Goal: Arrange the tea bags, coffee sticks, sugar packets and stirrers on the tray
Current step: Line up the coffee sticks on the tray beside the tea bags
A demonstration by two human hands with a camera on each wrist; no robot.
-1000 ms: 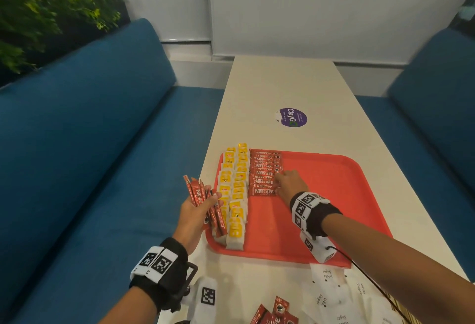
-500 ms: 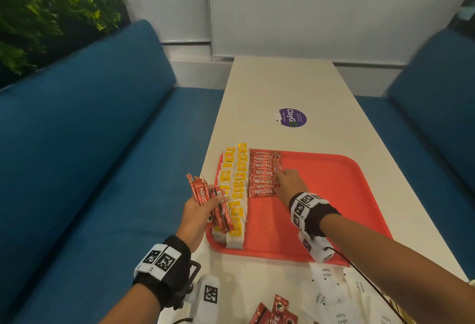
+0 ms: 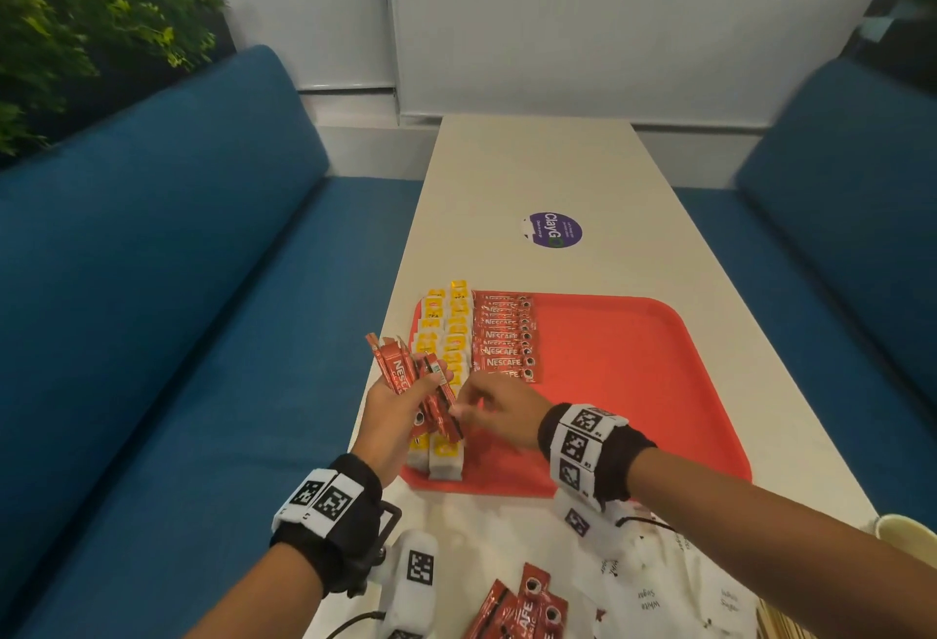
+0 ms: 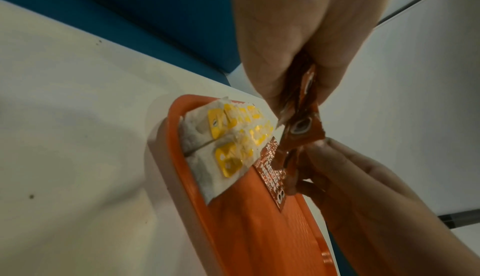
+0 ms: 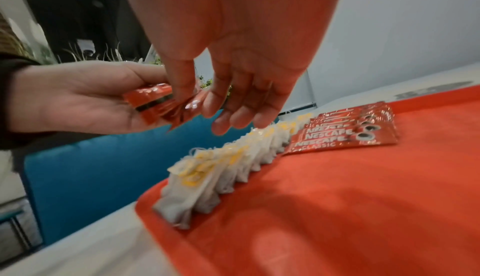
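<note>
A long pale table (image 3: pixel 532 172) runs away between two blue sofas (image 3: pixel 152 283), with a white wall at the far end and green foliage (image 3: pixel 76 20) at far left. A purple round sticker (image 3: pixel 552 229) sits mid-table. Nearer lies the red tray (image 3: pixel 634 385): two rows of yellow-tagged tea bags (image 3: pixel 446 334) fill its left edge, and a column of coffee sticks (image 3: pixel 504 337) lies just right of them. Loose coffee sticks (image 3: pixel 522 608) and white sugar packets (image 3: pixel 659 593) lie on the table nearest the camera.

The left hand (image 3: pixel 393 415) grips a fanned bundle of coffee sticks (image 3: pixel 416 385) over the tray's left edge. The right hand (image 3: pixel 499 410), half a second ago resting at the column on the tray, has pulled back leftward to the bundle; its thumb and forefinger pinch the near end of one stick, the other fingers (image 5: pixel 233 116) hanging loose. The column on the tray looks unchanged.
</note>
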